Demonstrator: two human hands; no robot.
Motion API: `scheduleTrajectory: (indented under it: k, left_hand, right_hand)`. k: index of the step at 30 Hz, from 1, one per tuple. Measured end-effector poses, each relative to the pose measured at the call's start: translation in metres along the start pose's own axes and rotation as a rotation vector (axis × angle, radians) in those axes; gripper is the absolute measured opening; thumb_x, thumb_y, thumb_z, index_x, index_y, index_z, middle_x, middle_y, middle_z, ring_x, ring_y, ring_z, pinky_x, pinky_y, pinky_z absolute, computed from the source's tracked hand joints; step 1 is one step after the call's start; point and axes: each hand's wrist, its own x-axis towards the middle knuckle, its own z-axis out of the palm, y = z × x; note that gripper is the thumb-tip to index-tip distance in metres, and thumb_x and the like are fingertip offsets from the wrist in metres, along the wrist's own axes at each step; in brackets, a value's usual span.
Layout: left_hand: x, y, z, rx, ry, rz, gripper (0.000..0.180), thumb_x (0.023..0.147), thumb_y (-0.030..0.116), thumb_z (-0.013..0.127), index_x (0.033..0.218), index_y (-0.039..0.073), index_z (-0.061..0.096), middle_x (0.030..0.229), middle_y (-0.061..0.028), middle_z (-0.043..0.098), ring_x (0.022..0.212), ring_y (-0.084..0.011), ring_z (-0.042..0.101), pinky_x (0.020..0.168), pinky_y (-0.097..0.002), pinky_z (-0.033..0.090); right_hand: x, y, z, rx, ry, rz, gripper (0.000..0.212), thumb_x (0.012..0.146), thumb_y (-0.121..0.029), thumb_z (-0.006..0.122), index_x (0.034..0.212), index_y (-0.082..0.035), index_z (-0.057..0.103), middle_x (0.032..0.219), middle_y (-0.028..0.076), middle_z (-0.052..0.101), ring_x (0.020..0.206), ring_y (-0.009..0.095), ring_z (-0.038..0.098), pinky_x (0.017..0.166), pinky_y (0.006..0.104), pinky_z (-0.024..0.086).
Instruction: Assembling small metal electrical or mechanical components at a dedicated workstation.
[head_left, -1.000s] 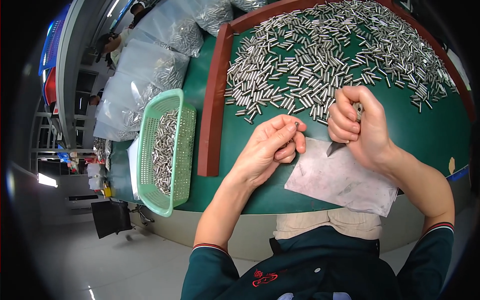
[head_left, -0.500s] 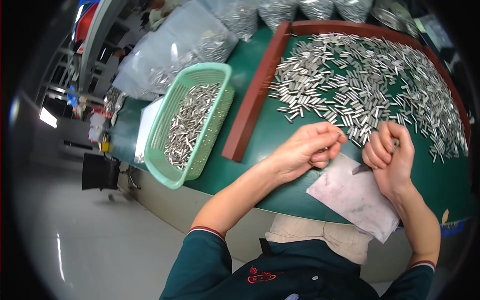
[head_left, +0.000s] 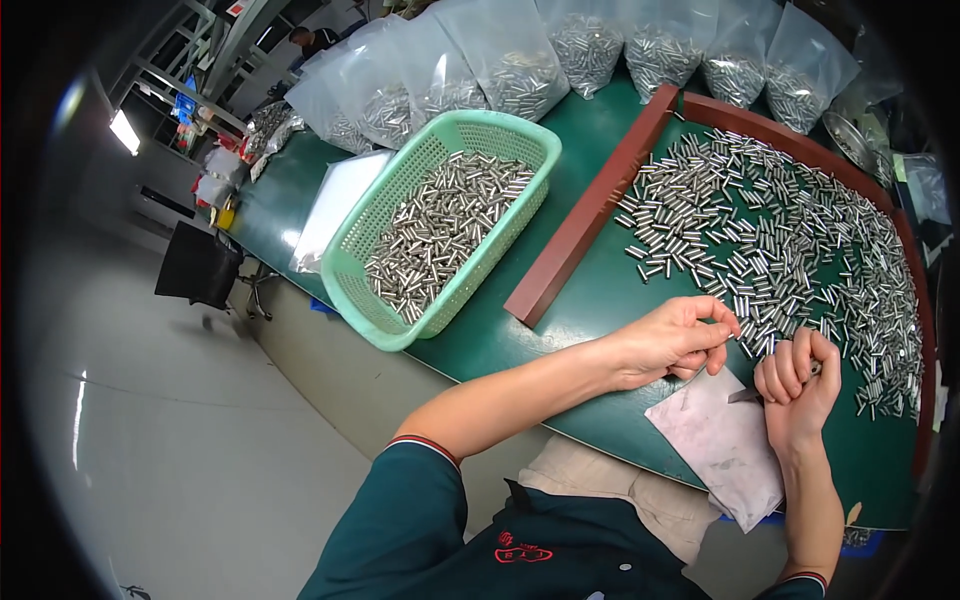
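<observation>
The thumb and forefinger of my left hand (head_left: 690, 342) are pinched narrow, the other fingers curled in under them, on a tiny bit of metal (head_left: 732, 336) that I take for a pin, though it is too small here to be sure. My right hand (head_left: 800, 375) is just beside it, fingers wrapped in a fist around a tool (head_left: 744, 396) whose dark, flat end juts out toward my left. Below that, a stained pale cloth (head_left: 718, 435) lies by the near edge of the green table (head_left: 475, 350). Just past my knuckles the loose pins (head_left: 765, 295) begin, a wide scatter inside the red frame (head_left: 600, 210), thick along its far right side and thinner toward me, with green showing between them. By how things lie, I judge that plenty is left: one small piece is in my fingers against a great many on the tabletop. Left of the frame, well apart from my hands, the green basket (head_left: 470, 285) holds a heap of pins (head_left: 450, 230) piled loosely below its rim; I would call that a good share gathered. Beyond it a white sheet (head_left: 335, 210) lies flat, and along the back stands a row of clear bags (head_left: 520, 80), each with metal pieces settled in its bottom.
</observation>
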Motion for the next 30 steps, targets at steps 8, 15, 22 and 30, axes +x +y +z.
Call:
scheduleTrajectory:
  k: [8, 15, 22, 30]
  left_hand:
    - [0.004, 0.004, -0.004, -0.016, 0.053, -0.052, 0.012, 0.086, 0.013, 0.049, 0.096, 0.007, 0.045, 0.064, -0.0043, 0.049, 0.046, -0.0023, 0.029, 0.041, -0.0167, 0.021]
    - [0.008, 0.008, -0.006, -0.011, 0.075, -0.027, 0.009, 0.088, 0.015, 0.047, 0.094, 0.009, 0.044, 0.064, -0.0037, 0.049, 0.043, -0.0009, 0.023, 0.040, -0.0156, 0.018]
    - [0.004, 0.006, -0.004, -0.042, 0.109, 0.004, 0.008, 0.088, 0.015, 0.046, 0.093, 0.009, 0.042, 0.063, -0.0044, 0.048, 0.043, -0.0020, 0.024, 0.041, -0.0165, 0.020]
    - [0.006, 0.010, -0.002, -0.207, 0.170, -0.015, 0.016, 0.090, 0.018, 0.040, 0.079, 0.007, 0.043, 0.059, -0.0018, 0.041, 0.047, -0.0051, 0.027, 0.044, -0.0185, 0.024]
  right_hand:
    - [0.005, -0.001, -0.001, 0.004, -0.034, 0.033, 0.036, 0.086, -0.026, 0.030, 0.052, -0.013, 0.028, 0.041, -0.004, 0.023, 0.035, 0.008, 0.017, 0.040, 0.0239, 0.020]
    - [0.008, -0.001, -0.009, -0.014, -0.111, 0.042, 0.036, 0.086, -0.024, 0.030, 0.053, -0.011, 0.029, 0.042, -0.002, 0.026, 0.038, 0.009, 0.020, 0.043, 0.0244, 0.021]
    - [0.003, 0.001, -0.011, -0.031, -0.140, 0.023, 0.036, 0.086, -0.024, 0.029, 0.053, -0.011, 0.030, 0.042, -0.002, 0.027, 0.038, 0.009, 0.020, 0.043, 0.0240, 0.021]
    - [0.003, -0.005, -0.014, -0.085, -0.181, -0.099, 0.035, 0.085, -0.024, 0.031, 0.053, -0.010, 0.031, 0.042, -0.002, 0.026, 0.039, 0.008, 0.020, 0.044, 0.0242, 0.021]
